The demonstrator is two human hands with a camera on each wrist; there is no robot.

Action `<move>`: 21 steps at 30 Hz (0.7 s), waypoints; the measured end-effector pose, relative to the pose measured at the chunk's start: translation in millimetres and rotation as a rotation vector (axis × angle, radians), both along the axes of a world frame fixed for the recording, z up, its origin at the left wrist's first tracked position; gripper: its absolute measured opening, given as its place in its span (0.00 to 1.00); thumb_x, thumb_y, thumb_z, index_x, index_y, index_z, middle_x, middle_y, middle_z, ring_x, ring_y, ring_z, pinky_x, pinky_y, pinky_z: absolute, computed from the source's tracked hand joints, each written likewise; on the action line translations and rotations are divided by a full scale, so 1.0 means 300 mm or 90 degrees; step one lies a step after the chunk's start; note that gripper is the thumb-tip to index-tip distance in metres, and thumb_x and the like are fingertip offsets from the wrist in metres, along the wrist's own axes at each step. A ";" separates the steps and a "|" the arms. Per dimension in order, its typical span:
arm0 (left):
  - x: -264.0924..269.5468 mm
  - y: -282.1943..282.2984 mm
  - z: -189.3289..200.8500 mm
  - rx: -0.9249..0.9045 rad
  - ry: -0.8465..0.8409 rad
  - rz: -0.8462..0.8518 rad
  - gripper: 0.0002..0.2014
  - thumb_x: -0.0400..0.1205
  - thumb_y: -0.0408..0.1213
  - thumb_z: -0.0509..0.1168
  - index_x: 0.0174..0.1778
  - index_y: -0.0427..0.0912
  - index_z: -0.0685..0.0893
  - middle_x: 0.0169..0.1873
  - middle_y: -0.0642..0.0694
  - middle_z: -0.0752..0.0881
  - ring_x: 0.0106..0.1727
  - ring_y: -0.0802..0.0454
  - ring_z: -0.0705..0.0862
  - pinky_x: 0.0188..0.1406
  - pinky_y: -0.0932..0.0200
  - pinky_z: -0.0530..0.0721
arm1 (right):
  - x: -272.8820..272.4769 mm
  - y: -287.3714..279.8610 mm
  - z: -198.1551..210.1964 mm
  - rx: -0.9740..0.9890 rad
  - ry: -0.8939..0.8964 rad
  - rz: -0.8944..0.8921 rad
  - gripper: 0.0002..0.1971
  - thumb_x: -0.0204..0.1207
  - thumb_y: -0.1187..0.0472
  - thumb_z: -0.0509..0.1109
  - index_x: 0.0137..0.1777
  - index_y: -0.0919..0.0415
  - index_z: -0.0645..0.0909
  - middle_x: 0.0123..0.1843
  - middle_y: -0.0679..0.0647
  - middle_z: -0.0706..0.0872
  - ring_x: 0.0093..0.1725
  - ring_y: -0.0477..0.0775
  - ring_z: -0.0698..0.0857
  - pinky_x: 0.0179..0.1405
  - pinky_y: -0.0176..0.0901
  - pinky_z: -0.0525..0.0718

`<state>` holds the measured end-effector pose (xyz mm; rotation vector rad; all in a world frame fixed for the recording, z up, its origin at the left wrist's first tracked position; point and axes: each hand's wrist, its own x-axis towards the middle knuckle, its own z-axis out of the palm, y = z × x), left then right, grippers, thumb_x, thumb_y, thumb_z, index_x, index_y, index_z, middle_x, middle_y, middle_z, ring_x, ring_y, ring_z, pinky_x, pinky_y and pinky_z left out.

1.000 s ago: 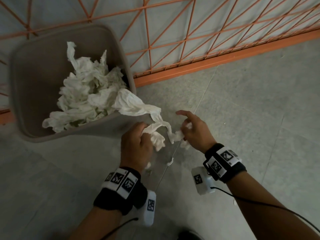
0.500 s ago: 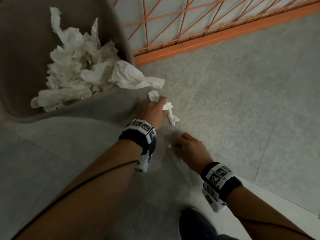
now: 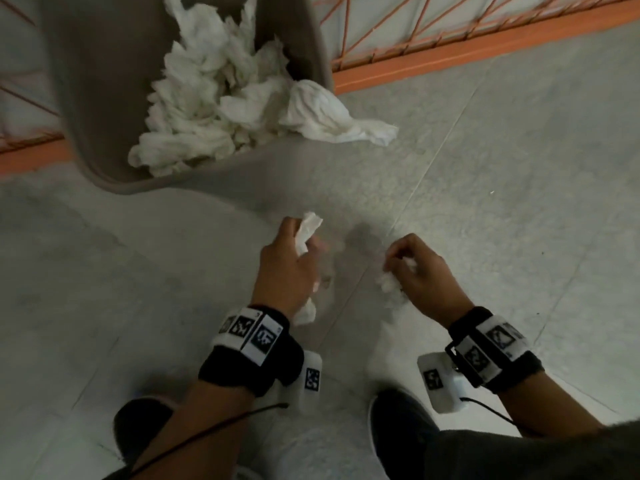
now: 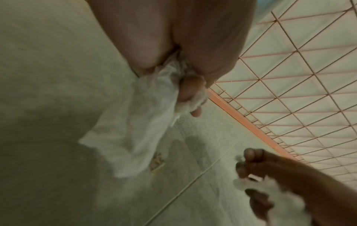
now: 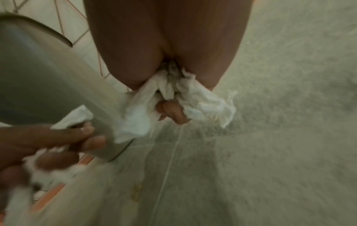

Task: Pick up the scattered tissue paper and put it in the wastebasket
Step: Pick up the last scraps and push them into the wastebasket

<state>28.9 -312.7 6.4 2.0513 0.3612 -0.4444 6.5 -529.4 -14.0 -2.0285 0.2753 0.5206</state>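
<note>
A grey wastebasket [image 3: 104,98] stands at the upper left, full of crumpled white tissue [image 3: 207,88]. One tissue [image 3: 329,116] hangs over its rim onto the floor. My left hand [image 3: 291,261] grips a wad of tissue [image 3: 310,225], which trails below the palm; the left wrist view shows it as the tissue wad [image 4: 146,122]. My right hand [image 3: 415,268] holds crumpled tissue pieces [image 3: 389,285], seen up close as tissue pieces [image 5: 189,94]. Both hands hover over the floor, below and to the right of the basket.
An orange wire fence [image 3: 450,32] with an orange base rail runs behind the basket. The floor is grey tile with seams [image 3: 415,181]. My two dark shoes [image 3: 398,424] show at the bottom edge. A small yellowish stain [image 4: 157,162] marks the floor.
The left hand has drawn back from the basket's rim with tissue in it. The right hand has lifted off the floor holding tissue pieces. The head view has shifted down.
</note>
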 end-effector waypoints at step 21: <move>0.273 0.044 0.692 -0.282 -0.384 0.052 0.06 0.84 0.32 0.56 0.48 0.48 0.74 0.40 0.55 0.75 0.40 0.58 0.73 0.46 0.61 0.75 | 0.465 0.185 0.749 0.256 -0.153 0.409 0.13 0.63 0.70 0.59 0.47 0.58 0.71 0.38 0.62 0.70 0.34 0.59 0.67 0.31 0.42 0.69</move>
